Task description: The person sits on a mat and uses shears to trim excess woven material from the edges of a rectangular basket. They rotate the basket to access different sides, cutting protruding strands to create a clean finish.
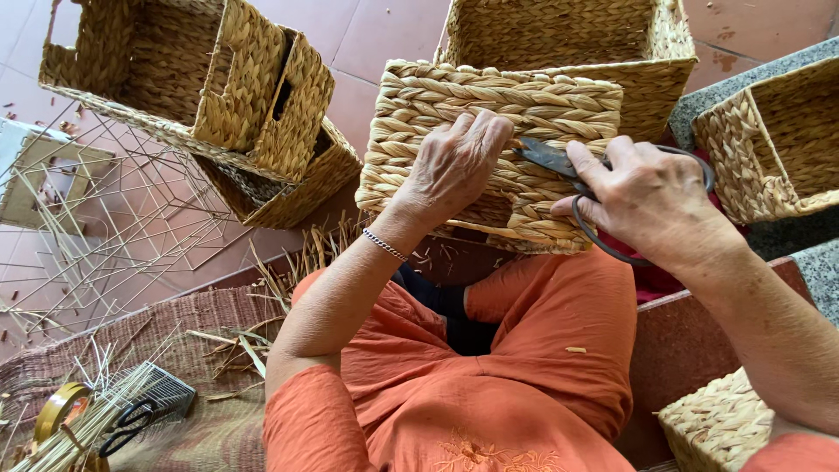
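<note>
Left hand (454,166) lies flat, fingers spread, on the basket (489,114); right hand (647,197) grips shears (559,162) against its weave.

The left hand (454,166) lies flat on a woven basket (498,114) propped on the person's orange-clad lap, fingers spread across its braided side. The right hand (651,197) holds dark scissors (559,162), blades pointing at the weave just beside the left fingertips. More baskets (218,79) stand stacked on the tiled floor (376,44) nearby.
</note>
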